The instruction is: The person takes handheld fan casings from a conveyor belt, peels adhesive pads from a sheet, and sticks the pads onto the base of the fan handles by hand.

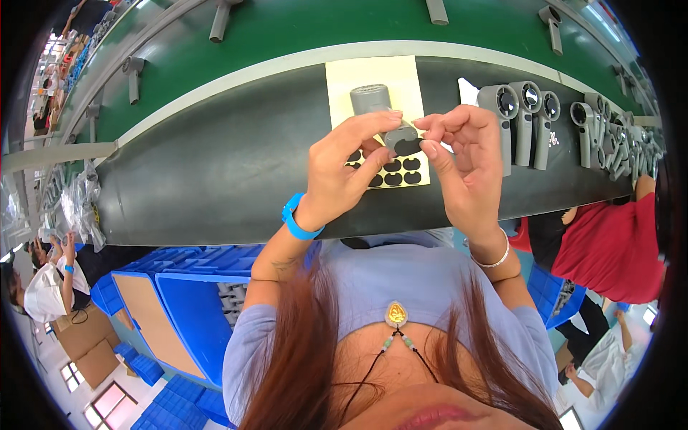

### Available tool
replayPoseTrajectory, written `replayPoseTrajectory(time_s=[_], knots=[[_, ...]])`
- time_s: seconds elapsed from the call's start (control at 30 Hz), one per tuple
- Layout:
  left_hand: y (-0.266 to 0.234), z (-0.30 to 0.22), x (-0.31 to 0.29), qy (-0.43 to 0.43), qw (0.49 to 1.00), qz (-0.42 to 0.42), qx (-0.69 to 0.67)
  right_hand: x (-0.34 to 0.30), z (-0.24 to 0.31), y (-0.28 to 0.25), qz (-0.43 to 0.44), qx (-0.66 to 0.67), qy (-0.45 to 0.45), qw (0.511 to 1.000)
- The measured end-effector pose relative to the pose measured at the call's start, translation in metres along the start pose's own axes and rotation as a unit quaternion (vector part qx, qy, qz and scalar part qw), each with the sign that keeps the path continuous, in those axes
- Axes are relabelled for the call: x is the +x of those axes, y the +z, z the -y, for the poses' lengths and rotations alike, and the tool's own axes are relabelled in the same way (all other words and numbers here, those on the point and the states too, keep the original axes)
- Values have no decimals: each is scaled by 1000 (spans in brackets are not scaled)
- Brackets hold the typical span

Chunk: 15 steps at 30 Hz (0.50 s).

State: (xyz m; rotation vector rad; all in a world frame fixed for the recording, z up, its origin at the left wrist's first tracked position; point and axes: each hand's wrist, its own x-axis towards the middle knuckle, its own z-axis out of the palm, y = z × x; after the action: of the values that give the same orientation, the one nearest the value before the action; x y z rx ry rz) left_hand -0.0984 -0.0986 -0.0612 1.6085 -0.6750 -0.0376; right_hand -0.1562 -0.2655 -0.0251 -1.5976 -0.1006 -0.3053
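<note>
My left hand (351, 154) is closed round a grey handheld fan (370, 97), its fan head away from me and its oval handle end toward me. A black oval pad (408, 147) lies against that end, covering part of it. At the pad's edge, my right hand (466, 147) has thumb and index finger pinched; the other fingers curl loosely. Beneath both hands lies a pale yellow sheet (340, 79) with rows of black oval pads (393, 178), partly hidden by my left hand.
Several grey handheld fans (525, 132) lie to the right on the black work surface (215, 158), with more farther right. A green conveyor belt (301, 32) carrying spaced fans runs beyond. Blue bins (190, 315) stand below left. A person in red (609, 247) works at right.
</note>
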Motion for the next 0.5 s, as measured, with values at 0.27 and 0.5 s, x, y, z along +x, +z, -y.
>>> replayPoseTrajectory(time_s=[0.27, 0.5], knots=[[3, 2, -6, -55, 985, 29, -163, -4, -5, 2, -29, 41, 18, 999], [7, 2, -6, -71, 974, 28, -213, -3, -3, 0, -33, 7, 30, 999]])
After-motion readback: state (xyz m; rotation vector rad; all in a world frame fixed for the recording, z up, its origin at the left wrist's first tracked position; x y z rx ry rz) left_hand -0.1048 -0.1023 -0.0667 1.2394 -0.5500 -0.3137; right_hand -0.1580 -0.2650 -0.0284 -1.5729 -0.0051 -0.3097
